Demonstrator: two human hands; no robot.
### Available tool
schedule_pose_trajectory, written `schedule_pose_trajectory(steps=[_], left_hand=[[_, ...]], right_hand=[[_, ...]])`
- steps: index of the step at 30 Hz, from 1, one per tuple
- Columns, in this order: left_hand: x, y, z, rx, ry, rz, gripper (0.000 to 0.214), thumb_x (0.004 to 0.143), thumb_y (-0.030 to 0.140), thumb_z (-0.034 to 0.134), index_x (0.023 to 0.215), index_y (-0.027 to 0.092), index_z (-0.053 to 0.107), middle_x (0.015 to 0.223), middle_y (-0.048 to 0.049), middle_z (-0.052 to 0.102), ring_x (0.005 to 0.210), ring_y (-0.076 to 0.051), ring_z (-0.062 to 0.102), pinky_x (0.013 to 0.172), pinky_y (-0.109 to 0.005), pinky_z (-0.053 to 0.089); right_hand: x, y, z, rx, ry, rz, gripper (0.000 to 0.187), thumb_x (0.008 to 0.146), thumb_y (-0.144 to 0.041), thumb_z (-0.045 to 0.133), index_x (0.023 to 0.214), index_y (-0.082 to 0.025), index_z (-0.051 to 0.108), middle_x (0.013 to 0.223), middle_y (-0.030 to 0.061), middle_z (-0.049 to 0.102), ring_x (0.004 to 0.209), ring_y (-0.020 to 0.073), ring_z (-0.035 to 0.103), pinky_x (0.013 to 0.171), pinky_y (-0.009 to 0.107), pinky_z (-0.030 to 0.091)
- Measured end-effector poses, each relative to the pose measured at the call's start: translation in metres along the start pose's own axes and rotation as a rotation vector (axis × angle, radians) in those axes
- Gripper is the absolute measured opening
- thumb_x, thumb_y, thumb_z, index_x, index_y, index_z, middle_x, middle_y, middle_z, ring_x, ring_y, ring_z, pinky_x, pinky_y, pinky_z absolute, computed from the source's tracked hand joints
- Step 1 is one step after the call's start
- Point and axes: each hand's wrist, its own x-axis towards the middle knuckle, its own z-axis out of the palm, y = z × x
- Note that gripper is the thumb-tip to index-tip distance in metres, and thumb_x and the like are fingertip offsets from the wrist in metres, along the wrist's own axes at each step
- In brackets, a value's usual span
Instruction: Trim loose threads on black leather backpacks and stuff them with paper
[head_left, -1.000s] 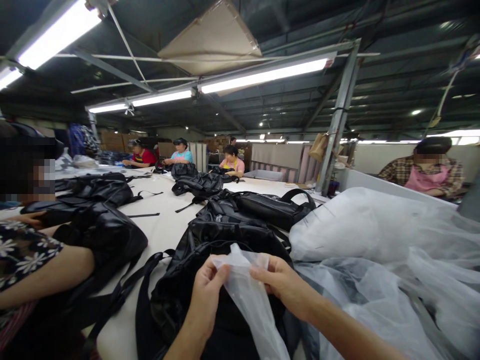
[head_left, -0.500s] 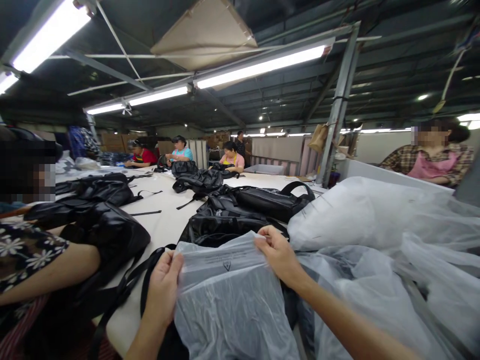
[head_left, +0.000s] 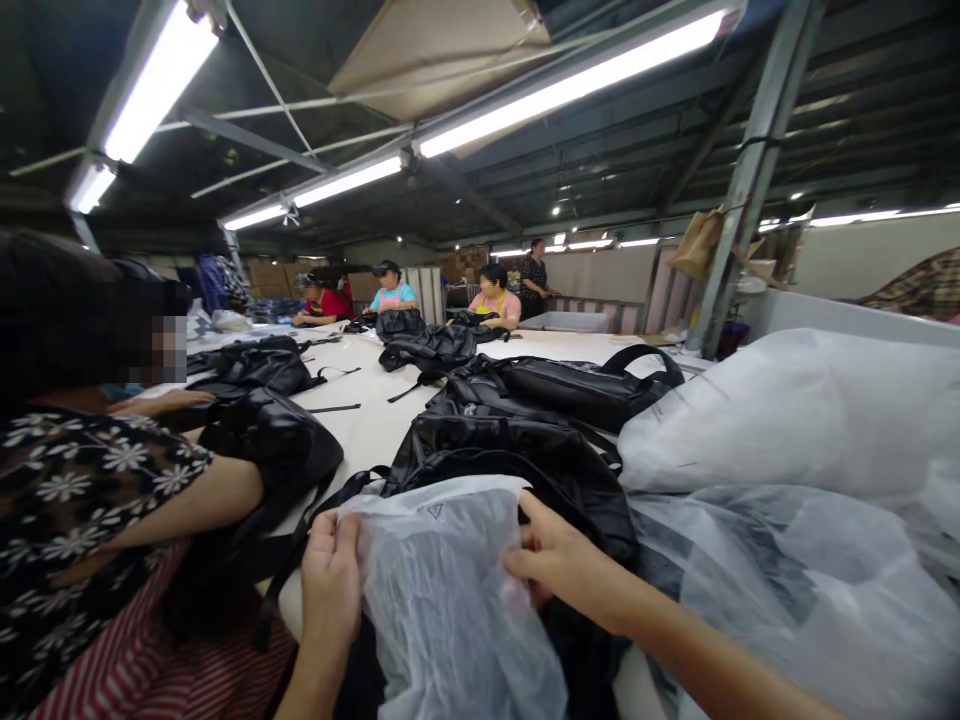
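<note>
Spread between two hands just above the near end of a black backpack (head_left: 525, 445), a translucent bag (head_left: 457, 610) hangs with its top edge at the far side and its body trailing toward the wearer. Its long axis runs from that held edge down past the bottom of the view, leaning a little to the right as it drops; a small printed triangle (head_left: 436, 512) sits just below the top edge.

The left hand (head_left: 331, 560) pinches the upper left corner, thumb pressed against the fingers with the film between. The right hand (head_left: 551, 555) grips the right edge near the top — thumb on the near face, fingers partly hidden behind — and how tight that hold is I cannot tell.

Whether the film touches the backpack beneath is unclear. On the right, a heap of white plastic (head_left: 795, 420) crowds close against the backpack. On the left, a strip of white table (head_left: 367, 425) shows as room before another black bag (head_left: 289, 440), beside a co-worker in a floral sleeve (head_left: 120, 455). Straight ahead, more black bags (head_left: 435, 345) lie along the table — little bare surface there.
</note>
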Motion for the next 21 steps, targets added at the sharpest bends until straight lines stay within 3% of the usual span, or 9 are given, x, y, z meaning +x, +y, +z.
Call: schedule_pose_trajectory(steps=[4, 7, 10, 12, 13, 15, 18, 19, 21], left_hand=[[0.011, -0.001, -0.022, 0.034, -0.119, -0.035, 0.053, 0.064, 0.069, 0.065, 0.083, 0.021, 0.059, 0.065, 0.0017, 0.060, 0.064, -0.020, 0.056, 0.063, -0.030, 0.044], [0.015, 0.006, -0.044, 0.268, -0.142, 0.040, 0.055, 0.066, 0.070, 0.059, 0.092, 0.022, 0.058, 0.078, -0.0043, 0.067, 0.074, -0.028, 0.064, 0.070, -0.038, 0.049], [0.003, 0.017, -0.058, 0.584, 0.068, 0.409, 0.060, 0.079, 0.062, 0.052, 0.118, 0.017, 0.057, 0.119, -0.0195, 0.063, 0.112, -0.042, 0.059, 0.094, -0.054, 0.045], [-0.013, 0.026, -0.057, 0.667, 0.142, 0.751, 0.051, 0.087, 0.047, 0.051, 0.129, 0.018, 0.057, 0.138, -0.0196, 0.054, 0.127, -0.041, 0.049, 0.107, -0.056, 0.036], [-0.021, 0.031, -0.053, 0.669, 0.072, 0.896, 0.044, 0.089, 0.038, 0.052, 0.130, 0.022, 0.059, 0.140, -0.0160, 0.054, 0.128, -0.037, 0.050, 0.109, -0.051, 0.036], [-0.035, 0.038, -0.038, 0.626, -0.308, 1.037, 0.038, 0.090, 0.025, 0.053, 0.125, 0.031, 0.065, 0.133, -0.0080, 0.063, 0.119, -0.029, 0.061, 0.103, -0.038, 0.046], [-0.049, 0.040, -0.009, 0.644, -0.994, 0.870, 0.043, 0.085, 0.015, 0.057, 0.122, 0.033, 0.068, 0.128, -0.0024, 0.068, 0.120, -0.026, 0.062, 0.105, -0.036, 0.049], [-0.052, 0.039, -0.001, 0.695, -1.123, 0.788, 0.047, 0.081, 0.013, 0.061, 0.123, 0.031, 0.067, 0.130, -0.0028, 0.067, 0.125, -0.029, 0.059, 0.110, -0.043, 0.045], [-0.056, 0.033, 0.008, 0.840, -1.219, 0.705, 0.059, 0.073, 0.013, 0.069, 0.131, 0.025, 0.062, 0.136, -0.0058, 0.062, 0.131, -0.034, 0.052, 0.114, -0.055, 0.036]], right_hand=[[0.012, -0.003, -0.017, -0.046, 0.234, -0.057, 0.041, 0.071, -0.023, 0.059, 0.112, -0.017, 0.057, 0.063, -0.0070, 0.057, 0.042, 0.0069, 0.045, 0.038, 0.017, 0.033], [0.012, -0.007, -0.013, -0.205, 0.149, -0.088, 0.028, 0.075, -0.019, 0.051, 0.101, -0.018, 0.059, 0.065, -0.0066, 0.057, 0.037, 0.0072, 0.043, 0.034, 0.020, 0.036], [0.009, 0.000, 0.003, -0.341, 0.046, -0.148, 0.032, 0.074, -0.010, 0.047, 0.101, -0.020, 0.060, 0.067, -0.0061, 0.058, 0.043, 0.0081, 0.049, 0.041, 0.019, 0.039], [0.009, 0.006, 0.011, -0.417, 0.029, -0.203, 0.034, 0.074, -0.005, 0.047, 0.101, -0.019, 0.062, 0.065, -0.0056, 0.058, 0.048, 0.0083, 0.051, 0.047, 0.020, 0.041], [0.010, 0.009, 0.012, -0.445, 0.028, -0.232, 0.033, 0.075, -0.005, 0.048, 0.101, -0.019, 0.063, 0.065, -0.0052, 0.058, 0.050, 0.0086, 0.052, 0.051, 0.020, 0.042], [0.014, 0.012, 0.009, -0.486, 0.037, -0.276, 0.031, 0.078, -0.006, 0.050, 0.103, -0.019, 0.063, 0.066, -0.0043, 0.060, 0.055, 0.0098, 0.055, 0.056, 0.021, 0.043], [0.021, 0.014, -0.004, -0.568, 0.027, -0.233, 0.031, 0.086, -0.012, 0.046, 0.114, -0.018, 0.058, 0.073, -0.0025, 0.064, 0.060, 0.0114, 0.061, 0.058, 0.022, 0.045], [0.022, 0.015, -0.010, -0.604, 0.019, -0.205, 0.032, 0.088, -0.012, 0.042, 0.116, -0.017, 0.056, 0.075, -0.0015, 0.065, 0.062, 0.0119, 0.063, 0.059, 0.022, 0.047], [0.022, 0.018, -0.024, -0.676, 0.018, -0.172, 0.033, 0.088, -0.008, 0.038, 0.115, -0.015, 0.056, 0.078, 0.0008, 0.067, 0.069, 0.0137, 0.066, 0.065, 0.024, 0.049]])
